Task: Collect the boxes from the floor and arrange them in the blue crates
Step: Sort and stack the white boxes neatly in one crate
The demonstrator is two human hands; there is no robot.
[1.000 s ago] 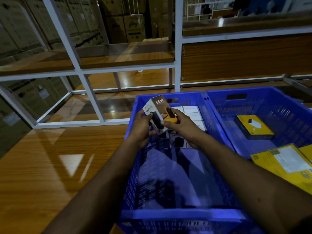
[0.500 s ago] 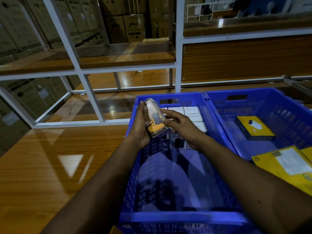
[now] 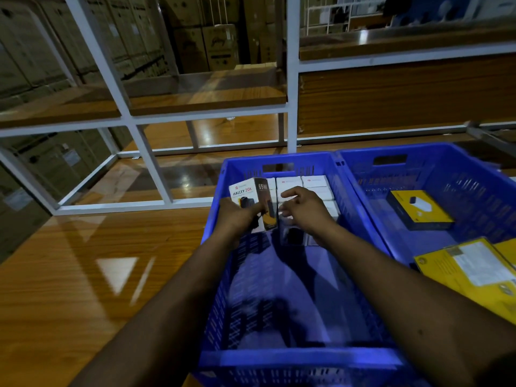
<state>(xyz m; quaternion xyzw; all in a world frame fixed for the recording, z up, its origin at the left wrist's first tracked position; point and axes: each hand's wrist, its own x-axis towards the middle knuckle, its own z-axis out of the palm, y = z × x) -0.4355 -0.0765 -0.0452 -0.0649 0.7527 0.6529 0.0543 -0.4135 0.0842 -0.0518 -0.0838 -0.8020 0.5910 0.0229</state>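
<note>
A glossy wooden surface carries two blue crates side by side, with a white metal shelf frame and wooden shelves behind, and stacked cardboard cartons in the dim background. Inside the left crate, at its far end, white boxes stand in rows. The left hand grips a white box upright near the crate's far left corner, just beside those rows; its front reads "HALLEY 20K", its dark side "65W". The right hand hovers just beside it over the rows, fingers loosely curled and apart, holding nothing. The right crate holds a yellow and black box and flat yellow packages.
</note>
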